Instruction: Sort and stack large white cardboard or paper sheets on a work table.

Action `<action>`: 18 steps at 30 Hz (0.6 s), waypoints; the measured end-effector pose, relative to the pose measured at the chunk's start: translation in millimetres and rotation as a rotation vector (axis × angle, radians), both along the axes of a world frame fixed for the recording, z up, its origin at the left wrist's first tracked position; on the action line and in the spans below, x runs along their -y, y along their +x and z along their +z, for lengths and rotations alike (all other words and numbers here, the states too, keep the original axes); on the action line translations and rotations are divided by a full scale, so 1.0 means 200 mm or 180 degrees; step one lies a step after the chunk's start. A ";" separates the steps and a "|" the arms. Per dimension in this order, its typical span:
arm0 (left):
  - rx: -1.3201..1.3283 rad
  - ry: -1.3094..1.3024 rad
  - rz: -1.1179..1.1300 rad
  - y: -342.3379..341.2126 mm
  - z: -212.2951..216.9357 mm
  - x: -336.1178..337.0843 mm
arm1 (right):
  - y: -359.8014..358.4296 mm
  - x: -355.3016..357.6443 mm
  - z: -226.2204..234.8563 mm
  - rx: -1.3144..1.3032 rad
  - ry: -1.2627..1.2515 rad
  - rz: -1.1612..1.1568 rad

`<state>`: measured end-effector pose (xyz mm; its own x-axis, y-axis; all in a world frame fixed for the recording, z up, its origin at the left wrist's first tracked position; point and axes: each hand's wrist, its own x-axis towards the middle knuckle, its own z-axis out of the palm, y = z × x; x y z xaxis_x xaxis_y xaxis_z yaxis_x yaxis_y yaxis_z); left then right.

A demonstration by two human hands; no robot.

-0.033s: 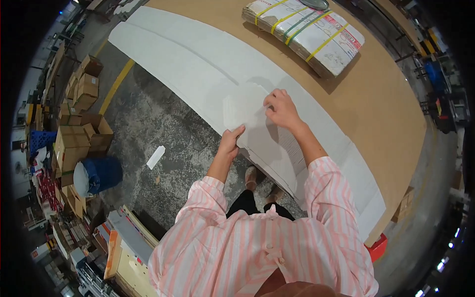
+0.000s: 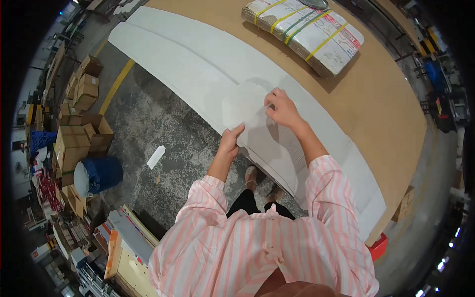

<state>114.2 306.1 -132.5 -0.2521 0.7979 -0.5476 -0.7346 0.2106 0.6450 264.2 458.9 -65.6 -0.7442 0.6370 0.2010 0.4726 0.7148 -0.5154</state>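
Note:
A white cut-out sheet of paper or card (image 2: 242, 106) with clipped corners lies over a long white sheet (image 2: 188, 59) on the table. At its near left edge my left hand (image 2: 229, 142) is closed, thumb on top and fingers underneath. My right hand (image 2: 282, 109) is over the sheet's right part, fingers curled toward the thumb. Whatever is between those fingertips, if anything, is too small to make out. Beneath my right forearm is a greyish sheet with fine printed lines (image 2: 293, 144), its near edge layered and uneven.
A strapped bundle (image 2: 311, 37) with yellow and green bands lies on the brown tabletop (image 2: 381, 123), a round metal object (image 2: 315, 4) on top. Cardboard boxes (image 2: 74, 143) and a blue drum (image 2: 101, 174) stand left on the floor. A white scrap (image 2: 156, 157) lies there too.

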 end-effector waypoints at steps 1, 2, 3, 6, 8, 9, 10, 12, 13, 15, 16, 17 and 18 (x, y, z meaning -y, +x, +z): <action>-0.0008 -0.0003 0.0013 -0.01 -0.02 0.01 | 0.00 0.00 0.01 -0.0031 -0.0603 0.0069; 0.0136 -0.0012 0.0078 -0.02 -0.05 0.02 | 0.00 0.00 0.01 -0.0059 -0.1206 0.0141; 0.0297 -0.0012 0.0128 -0.01 -0.05 0.02 | 0.02 -0.02 0.00 -0.0049 -0.1200 0.0138; -0.0139 -0.0035 0.0661 0.09 -0.08 0.07 | 0.06 -0.03 -0.02 -0.0775 -0.1888 0.0089; -0.0530 0.0001 0.0987 0.20 -0.04 0.11 | 0.06 -0.02 0.04 -0.0934 -0.2398 0.0123; -0.0929 0.0056 0.1300 0.24 -0.01 0.13 | 0.07 -0.02 0.08 -0.0923 -0.2406 0.0134; -0.0941 0.0039 0.1338 0.24 -0.03 0.16 | 0.08 -0.01 0.12 -0.0972 -0.2535 0.0144; -0.0179 0.0439 0.1169 0.21 -0.10 0.21 | 0.08 0.00 0.16 -0.1009 -0.2673 0.0181; -0.0186 0.0436 0.1201 0.20 -0.14 0.22 | 0.08 0.00 0.16 -0.1134 -0.2765 0.0199; -0.0312 0.0205 0.1040 0.19 -0.18 0.22 | 0.08 0.01 0.15 -0.1243 -0.2865 0.0228; -0.0305 0.0200 0.1057 0.20 -0.18 0.22 | 0.08 0.01 0.14 -0.1186 -0.2927 0.0198; -0.1124 0.0251 0.0797 0.22 -0.19 0.22 | 0.07 0.01 0.12 -0.1130 -0.2989 0.0169; -0.1946 0.0295 0.0520 0.22 -0.20 0.22 | 0.06 0.01 0.11 -0.1121 -0.2995 0.0185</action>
